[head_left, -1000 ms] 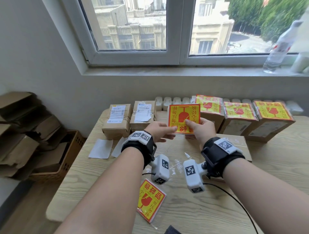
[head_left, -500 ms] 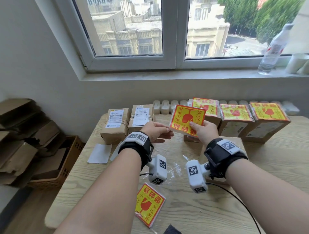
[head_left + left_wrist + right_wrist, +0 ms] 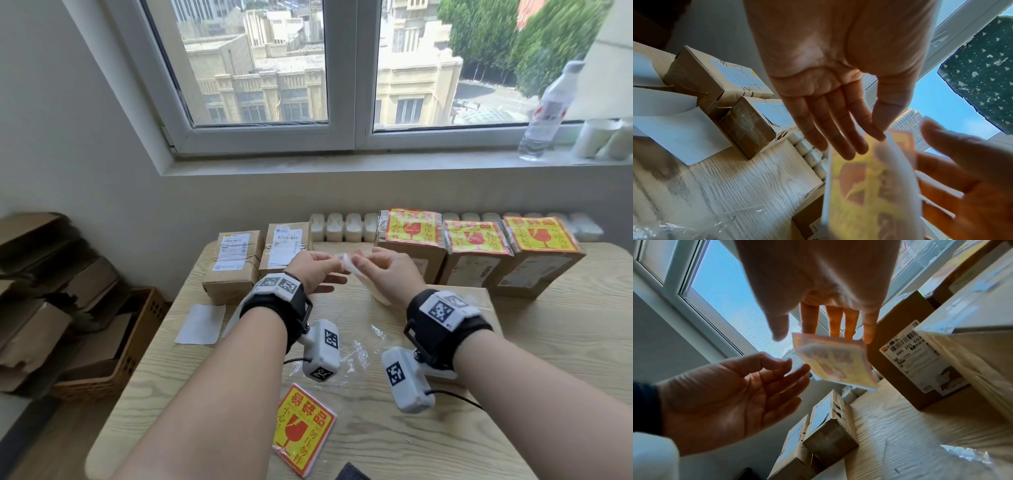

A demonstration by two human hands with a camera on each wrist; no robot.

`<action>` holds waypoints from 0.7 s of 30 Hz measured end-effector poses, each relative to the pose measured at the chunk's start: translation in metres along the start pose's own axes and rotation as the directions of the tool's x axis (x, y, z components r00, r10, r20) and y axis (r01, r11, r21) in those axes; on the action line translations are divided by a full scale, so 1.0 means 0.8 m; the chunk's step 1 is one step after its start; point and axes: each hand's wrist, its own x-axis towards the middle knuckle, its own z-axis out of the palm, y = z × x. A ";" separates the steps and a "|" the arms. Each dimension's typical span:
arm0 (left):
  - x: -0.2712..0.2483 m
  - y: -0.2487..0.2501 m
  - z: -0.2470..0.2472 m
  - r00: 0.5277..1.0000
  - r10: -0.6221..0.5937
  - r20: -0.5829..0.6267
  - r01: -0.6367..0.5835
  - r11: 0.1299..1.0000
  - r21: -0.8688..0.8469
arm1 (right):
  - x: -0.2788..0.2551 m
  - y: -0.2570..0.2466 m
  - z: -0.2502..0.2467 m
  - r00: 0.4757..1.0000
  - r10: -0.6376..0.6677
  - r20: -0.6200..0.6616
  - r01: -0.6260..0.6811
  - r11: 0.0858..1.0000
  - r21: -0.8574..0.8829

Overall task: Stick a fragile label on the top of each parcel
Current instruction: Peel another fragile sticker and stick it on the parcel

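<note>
1. Head view: both hands raised above wooden table [image 3: 548,342], meeting over its far middle. Left hand [image 3: 313,272] and right hand [image 3: 387,270] fingertip to fingertip on a pale, blurred sheet, the fragile label [image 3: 349,263], seen edge-on with white backing toward camera.
2. Left wrist view: label [image 3: 869,186] yellow with red glass mark showing through, motion-blurred. Left hand [image 3: 838,73] fingers nearly straight, thumb and forefinger tips closing on label's upper corner; remaining fingers loose, holding nothing.
3. Right wrist view: right hand [image 3: 818,280] fingers extended behind label's [image 3: 834,363] top edge, thumb toward its front corner; exact contact of thumb unclear. Left hand [image 3: 731,395] palm up, thumb and forefinger pinched at a thin peeling corner.
4. Far right of table: three labelled parcels [image 3: 476,260] in a row, each with a yellow-and-red label on top.
5. Far left of table: two unlabelled parcels [image 3: 233,267] side by side, shipping slips on top, just beyond left hand.
6. Near edge: stack of spare labels [image 3: 303,433] lying flat, face up, well apart from hands.
7. White backing sheet [image 3: 200,323] flat on table beside unlabelled parcels; crumpled clear plastic film [image 3: 356,353] between wrists.
8. Left of table, on floor: basket [image 3: 113,377] with flattened cardboard [image 3: 37,298]. Water bottle [image 3: 548,113] on windowsill.
</note>
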 end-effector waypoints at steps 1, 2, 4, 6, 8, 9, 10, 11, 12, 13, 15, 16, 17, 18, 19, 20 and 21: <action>-0.001 0.001 0.000 1.000 0.000 0.001 0.000 1.000 -0.004 | 0.001 0.000 0.001 1.000 0.000 0.004 0.000 1.000 0.006; -0.002 0.003 0.000 1.000 0.000 0.001 0.000 1.000 -0.008 | 0.001 0.001 0.002 1.000 0.000 -0.002 0.000 1.000 0.021; -0.005 0.006 0.000 1.000 -0.002 -0.002 0.002 1.000 -0.016 | 0.002 0.003 0.001 1.000 0.016 -0.015 -0.014 0.995 0.100; -0.005 0.007 0.000 1.000 -0.004 -0.003 0.004 0.999 -0.034 | 0.004 0.004 0.001 1.000 0.020 -0.022 -0.017 0.989 0.148; -0.005 0.008 0.001 1.000 -0.002 -0.003 0.002 0.998 -0.063 | 0.006 0.002 0.002 1.000 0.005 -0.017 -0.002 0.986 0.167; -0.005 0.008 0.001 1.000 0.003 -0.003 -0.003 0.997 -0.077 | 0.005 0.000 0.003 1.000 -0.002 -0.011 0.004 0.983 0.185; -0.005 0.008 0.002 1.000 0.010 -0.002 -0.010 0.996 -0.086 | 0.005 -0.002 0.004 1.000 -0.003 -0.002 0.003 0.977 0.215; -0.005 0.008 0.002 1.000 0.017 0.000 -0.017 0.996 -0.091 | 0.003 -0.004 0.005 1.000 0.001 0.006 -0.002 0.970 0.245; -0.006 0.007 0.003 1.000 0.025 0.005 -0.024 0.995 -0.094 | 0.002 -0.006 0.006 1.000 0.007 0.009 -0.009 0.963 0.271; -0.006 0.006 0.002 0.999 0.032 0.004 -0.032 0.995 -0.095 | 0.001 -0.008 0.005 1.000 0.014 0.012 -0.017 0.959 0.284; -0.004 0.004 0.001 0.999 0.038 -0.021 -0.040 0.996 -0.079 | 0.001 -0.008 0.006 0.999 0.028 0.022 -0.034 0.949 0.312; -0.003 0.004 0.001 0.999 0.037 -0.031 -0.039 0.997 -0.067 | 0.001 -0.008 0.006 0.999 0.037 0.029 -0.044 0.946 0.320; -0.003 0.004 0.001 0.999 0.030 -0.037 -0.033 0.998 -0.058 | 0.001 -0.009 0.005 0.998 0.045 0.032 -0.053 0.945 0.323; -0.002 0.003 0.000 0.999 0.021 -0.045 -0.023 0.999 -0.048 | 0.001 -0.009 0.005 0.998 0.051 0.029 -0.057 0.946 0.320; -0.002 0.002 0.000 0.998 0.015 -0.062 -0.017 0.999 -0.032 | 0.001 -0.009 0.004 0.998 0.055 0.020 -0.058 0.947 0.315; -0.001 0.001 -0.001 0.996 0.013 -0.087 -0.015 1.000 -0.017 | 0.002 -0.008 0.004 0.998 0.061 0.001 -0.058 0.949 0.310; 0.000 -0.002 -0.004 0.993 0.017 -0.120 -0.017 1.000 -0.003 | 0.002 -0.007 0.004 0.997 0.072 -0.026 -0.061 0.950 0.307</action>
